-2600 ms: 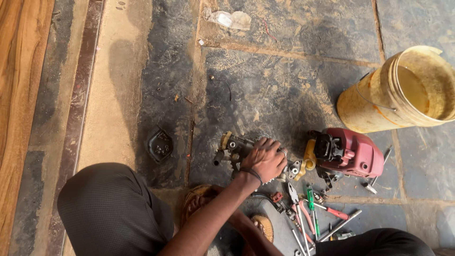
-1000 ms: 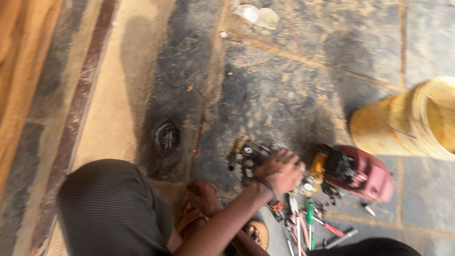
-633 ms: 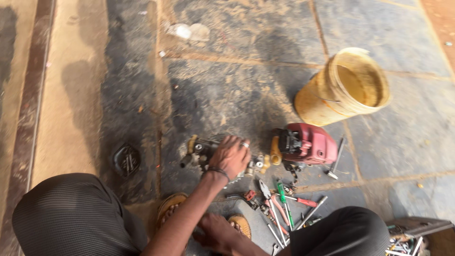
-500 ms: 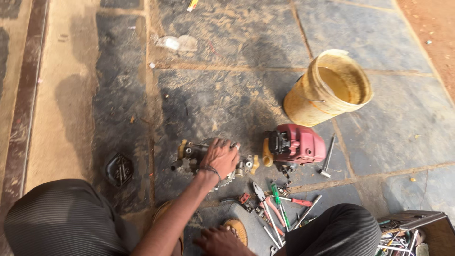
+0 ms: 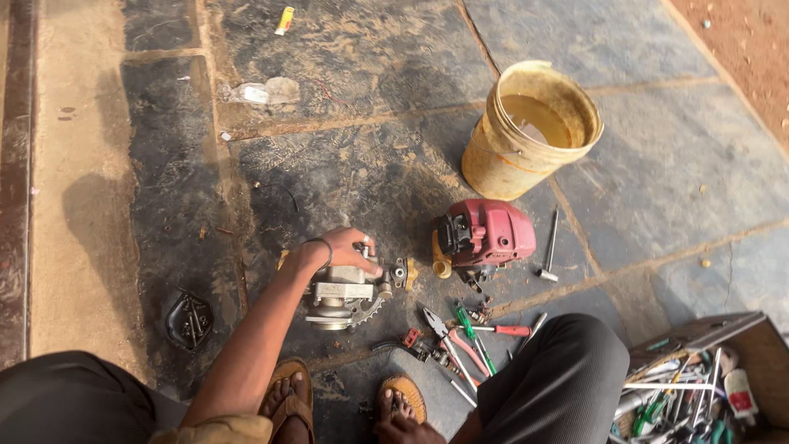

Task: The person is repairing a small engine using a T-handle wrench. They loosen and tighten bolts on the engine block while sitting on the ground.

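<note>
Left hand (image 5: pixel 349 249) at frame centre, fingers curled over top of grey metal engine block (image 5: pixel 345 294) on the stone floor (image 5: pixel 345 164), red engine cover (image 5: pixel 485 233) just right of it, yellow bucket (image 5: pixel 526 131) above; right hand out of view

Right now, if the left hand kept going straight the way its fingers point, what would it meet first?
The left hand rests on the grey engine block, fingers pointing right. First in line looks like the small yellow fitting, then the red engine housing; depth is unclear.
</note>
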